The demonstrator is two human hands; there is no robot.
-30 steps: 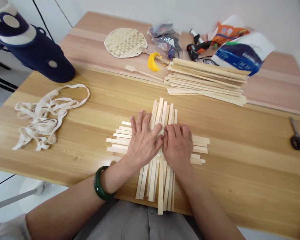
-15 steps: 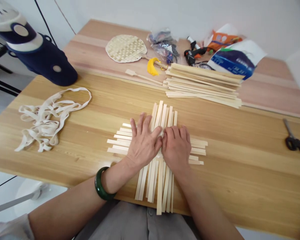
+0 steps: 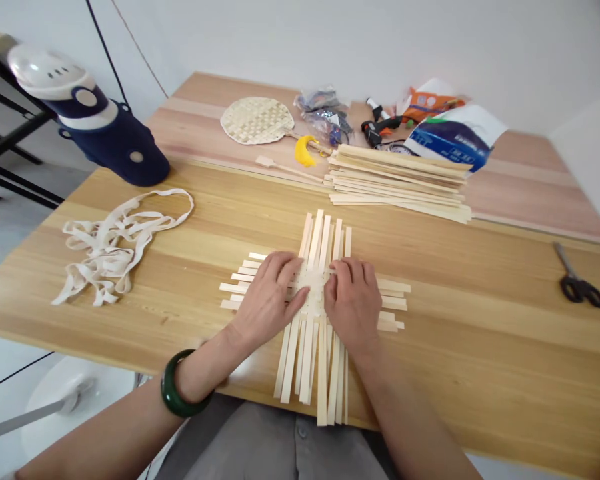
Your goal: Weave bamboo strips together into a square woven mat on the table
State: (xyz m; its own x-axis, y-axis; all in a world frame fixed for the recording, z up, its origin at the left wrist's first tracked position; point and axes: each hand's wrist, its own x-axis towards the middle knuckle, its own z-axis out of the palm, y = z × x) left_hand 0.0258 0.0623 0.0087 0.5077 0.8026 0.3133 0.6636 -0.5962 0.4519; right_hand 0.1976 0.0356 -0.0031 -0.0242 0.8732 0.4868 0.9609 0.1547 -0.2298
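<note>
Pale, flat wooden strips are crossing in a plus-shaped weave, which is lying on a honey-coloured wooden tabletop, its six o'clock ends reaching the near edge. Taking its middle as the dial, I'm seeing the bare left hand resting at nine o'clock, fingers lightly curved, thumb standing apart, not visibly pinching anything. It has just been drawing outward from the other thumb, so the centre is now showing; I'd judge that's leaving the right hand doing most of the steadying. That bare right hand is keeping its place at three o'clock, fingers curling down over the weave; I can't tell whether they're gripping a strip. Farther out, a thick stack of pale, loose slats is lying towards one o'clock, a round, straw-coloured woven fan is lying at eleven, and black-handled metal scissors are lying at three.
</note>
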